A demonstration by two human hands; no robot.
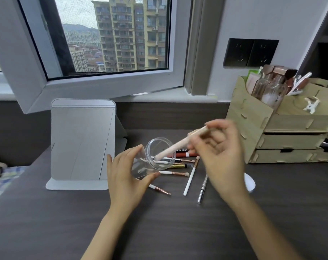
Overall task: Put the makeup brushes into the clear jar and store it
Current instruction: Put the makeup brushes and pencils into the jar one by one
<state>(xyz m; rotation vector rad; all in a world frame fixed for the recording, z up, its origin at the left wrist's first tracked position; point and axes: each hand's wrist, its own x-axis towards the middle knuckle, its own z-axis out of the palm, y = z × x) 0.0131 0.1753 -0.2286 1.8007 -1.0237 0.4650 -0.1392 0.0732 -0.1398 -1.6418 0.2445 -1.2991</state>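
Here the right hand (218, 156) slants a brush (178, 144) into the left hand's (127, 177) tilted jar (155, 156).

clear jar (155, 156), pale pink brush (178, 145)

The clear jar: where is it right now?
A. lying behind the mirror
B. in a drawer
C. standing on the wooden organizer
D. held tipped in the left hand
D: the left hand holds the clear jar tilted above the desk, its mouth toward the pink brush.
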